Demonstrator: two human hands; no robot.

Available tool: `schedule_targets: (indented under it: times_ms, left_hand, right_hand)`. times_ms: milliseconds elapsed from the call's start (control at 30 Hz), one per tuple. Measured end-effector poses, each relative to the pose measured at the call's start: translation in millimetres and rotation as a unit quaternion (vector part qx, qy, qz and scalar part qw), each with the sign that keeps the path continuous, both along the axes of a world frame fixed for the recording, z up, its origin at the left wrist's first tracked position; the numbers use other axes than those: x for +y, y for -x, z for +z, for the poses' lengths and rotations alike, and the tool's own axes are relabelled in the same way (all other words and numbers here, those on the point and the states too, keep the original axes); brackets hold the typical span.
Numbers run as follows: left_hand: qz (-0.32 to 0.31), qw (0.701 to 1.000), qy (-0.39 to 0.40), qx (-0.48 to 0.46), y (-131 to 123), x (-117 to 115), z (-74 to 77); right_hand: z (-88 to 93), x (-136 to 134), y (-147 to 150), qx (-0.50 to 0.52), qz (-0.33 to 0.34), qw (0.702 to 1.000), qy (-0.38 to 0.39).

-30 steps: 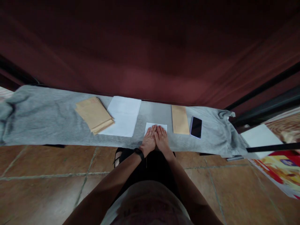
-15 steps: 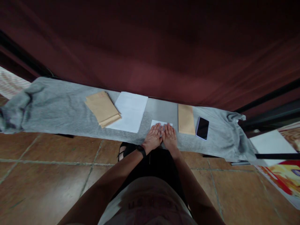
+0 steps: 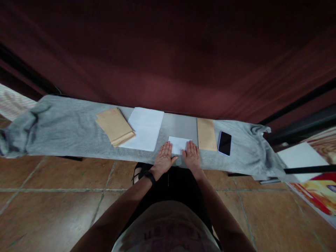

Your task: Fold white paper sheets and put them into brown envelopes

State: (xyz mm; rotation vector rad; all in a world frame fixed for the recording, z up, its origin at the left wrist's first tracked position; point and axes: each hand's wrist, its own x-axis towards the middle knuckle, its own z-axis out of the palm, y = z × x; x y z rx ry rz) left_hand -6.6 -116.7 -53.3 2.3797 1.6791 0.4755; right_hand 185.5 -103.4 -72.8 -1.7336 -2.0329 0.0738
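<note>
A small white sheet of paper (image 3: 179, 144), apparently folded, lies flat on the grey cloth near its front edge. My left hand (image 3: 164, 156) rests over the paper's left edge, palm down with the fingers stretched out. On the other side, my right hand (image 3: 192, 154) lies flat over its right edge, fingers straight. Neither hand grips anything, and the middle of the paper shows between them. Close to the right hand is a brown envelope (image 3: 207, 134). Larger white sheets (image 3: 147, 127) lie to the left, partly under a stack of brown envelopes (image 3: 114, 124).
A phone (image 3: 225, 143) with a dark screen lies right of the single envelope. The grey cloth (image 3: 70, 129) covers a narrow bench against a dark red surface (image 3: 168, 87). White board and a colourful printed sheet (image 3: 320, 196) are low at the right, above the tiled floor.
My hands have slid apart from the paper's middle to its two side edges, uncovering its centre. The camera view has shifted slightly.
</note>
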Motion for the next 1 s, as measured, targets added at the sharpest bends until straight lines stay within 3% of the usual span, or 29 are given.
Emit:
schedule_targets:
  times_ms: [133, 433, 700, 1000]
  left_hand:
    - [0.016, 1.0, -0.007, -0.005, -4, -1, 1.1]
    - [-0.056, 0.998, 0.011, -0.017, -46, 23, 1.3]
    - [-0.038, 0.999, 0.027, 0.005, -40, 47, -2.1]
    - [-0.021, 0.998, 0.016, 0.063, -28, 51, -1.5]
  right_hand:
    - [0.1, -2, -1, -0.013, -0.006, 1.0, -0.009]
    - [0.7, -3, 0, -0.04, -0.009, 0.999, 0.009]
    - [-0.1, -3, 2, -0.002, -0.021, 1.0, 0.006]
    - [0.7, -2, 0, -0.052, -0.019, 0.998, -0.003]
